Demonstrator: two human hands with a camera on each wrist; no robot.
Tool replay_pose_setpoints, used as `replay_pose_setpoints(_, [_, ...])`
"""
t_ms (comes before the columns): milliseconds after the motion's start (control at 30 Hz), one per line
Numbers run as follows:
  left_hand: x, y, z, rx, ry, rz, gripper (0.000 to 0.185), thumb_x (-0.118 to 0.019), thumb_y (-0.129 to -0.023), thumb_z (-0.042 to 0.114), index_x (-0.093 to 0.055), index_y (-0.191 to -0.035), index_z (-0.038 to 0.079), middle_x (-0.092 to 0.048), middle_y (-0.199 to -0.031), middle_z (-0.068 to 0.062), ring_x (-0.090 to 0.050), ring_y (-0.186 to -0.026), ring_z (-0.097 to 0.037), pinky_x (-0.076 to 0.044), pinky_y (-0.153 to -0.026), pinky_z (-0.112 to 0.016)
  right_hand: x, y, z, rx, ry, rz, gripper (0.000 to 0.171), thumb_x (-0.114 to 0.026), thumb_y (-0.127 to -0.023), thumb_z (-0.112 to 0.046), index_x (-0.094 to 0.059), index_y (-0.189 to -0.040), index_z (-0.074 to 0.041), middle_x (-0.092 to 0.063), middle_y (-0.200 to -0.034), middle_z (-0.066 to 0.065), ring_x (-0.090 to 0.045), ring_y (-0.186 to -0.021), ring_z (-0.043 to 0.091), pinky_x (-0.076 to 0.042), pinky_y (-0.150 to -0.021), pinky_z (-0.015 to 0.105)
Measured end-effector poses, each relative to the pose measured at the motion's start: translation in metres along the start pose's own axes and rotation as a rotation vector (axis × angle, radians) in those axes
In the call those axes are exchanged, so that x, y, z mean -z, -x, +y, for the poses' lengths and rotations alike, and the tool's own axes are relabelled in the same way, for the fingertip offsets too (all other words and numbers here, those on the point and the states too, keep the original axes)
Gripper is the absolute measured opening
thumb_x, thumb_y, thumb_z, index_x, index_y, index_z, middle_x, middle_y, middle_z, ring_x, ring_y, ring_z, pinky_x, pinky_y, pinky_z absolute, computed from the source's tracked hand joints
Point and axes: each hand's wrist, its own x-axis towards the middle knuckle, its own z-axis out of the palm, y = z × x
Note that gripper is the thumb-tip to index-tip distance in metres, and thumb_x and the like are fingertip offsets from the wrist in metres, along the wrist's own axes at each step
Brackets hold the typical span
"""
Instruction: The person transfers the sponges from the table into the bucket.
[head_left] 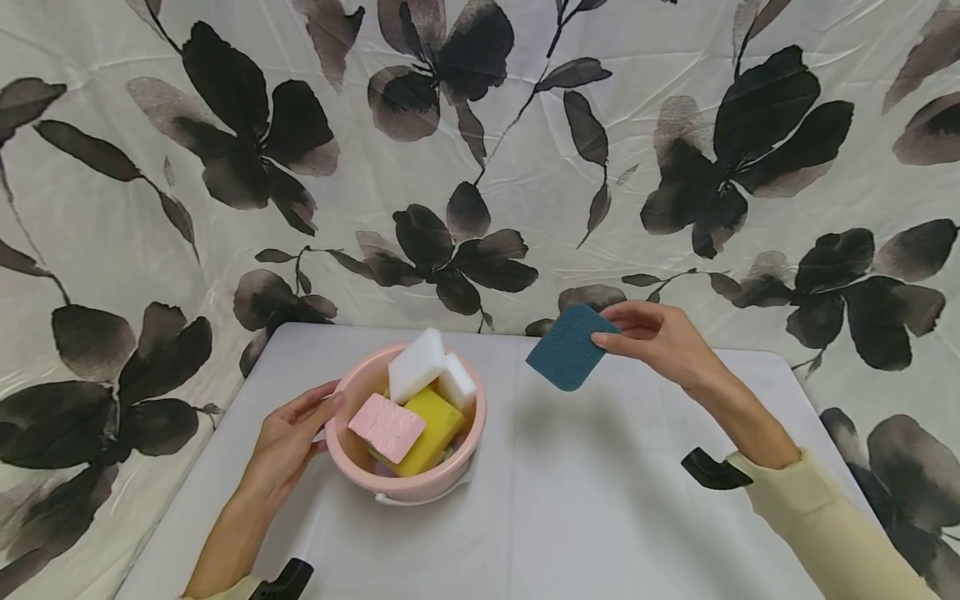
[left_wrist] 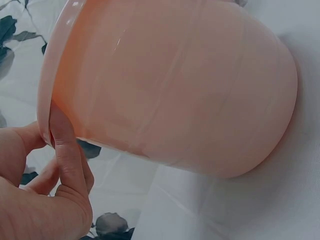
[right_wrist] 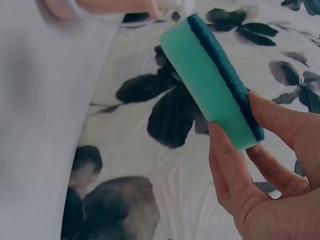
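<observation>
My left hand grips the rim of a pink bucket from its left side, thumb and fingers on either side of the rim in the left wrist view. Inside the bucket lie a pink sponge, a yellow sponge and two white sponges, with others partly hidden beneath. Right of the bucket, above the table, my right hand pinches a scouring sponge by one end. The right wrist view shows its dark teal scrubbing layer and light green foam.
The bucket stands on a white-covered table, its white handle hanging down at the front. Behind the table hangs a pale cloth with dark flowers. Black straps sit at both wrists.
</observation>
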Motion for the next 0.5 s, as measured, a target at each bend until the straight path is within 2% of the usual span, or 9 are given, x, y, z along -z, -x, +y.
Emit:
replay_pose_setpoints(167, [0.0, 0.0, -0.001, -0.01, 0.002, -0.005, 0.078, -0.072, -0.093, 0.052, -0.047, -0.153, 0.009, -0.062, -0.13, 0.006, -0.066, -0.104, -0.002, -0.058, -0.085, -0.023, -0.01, -0.005, -0.011, 0.023, -0.047, -0.042, 0.046, -0.077, -0.095, -0.026, -0.064, -0.133, -0.004, -0.065, -0.127, 0.016, -0.064, -0.115, 0.027, -0.05, -0.099, 0.045])
replay_pose_setpoints(333, [0.001, 0.0, -0.001, -0.01, 0.002, -0.004, 0.076, -0.071, -0.094, 0.05, -0.047, -0.153, 0.009, -0.062, -0.129, 0.007, -0.066, -0.104, -0.001, -0.058, -0.085, -0.023, -0.024, -0.012, -0.023, 0.036, -0.084, -0.092, 0.046, -0.077, -0.094, -0.025, -0.065, -0.133, -0.005, -0.062, -0.133, 0.014, -0.06, -0.122, 0.027, -0.048, -0.103, 0.049])
replay_pose_setpoints(500, [0.0, 0.0, -0.001, 0.001, -0.005, -0.006, 0.072, -0.069, -0.097, 0.046, -0.045, -0.154, 0.009, -0.058, -0.139, 0.001, -0.064, -0.105, 0.001, -0.058, -0.084, -0.022, -0.04, -0.019, -0.037, 0.059, -0.129, -0.147, 0.046, -0.078, -0.093, -0.023, -0.065, -0.133, -0.006, -0.064, -0.131, 0.013, -0.062, -0.12, 0.027, -0.05, -0.103, 0.048])
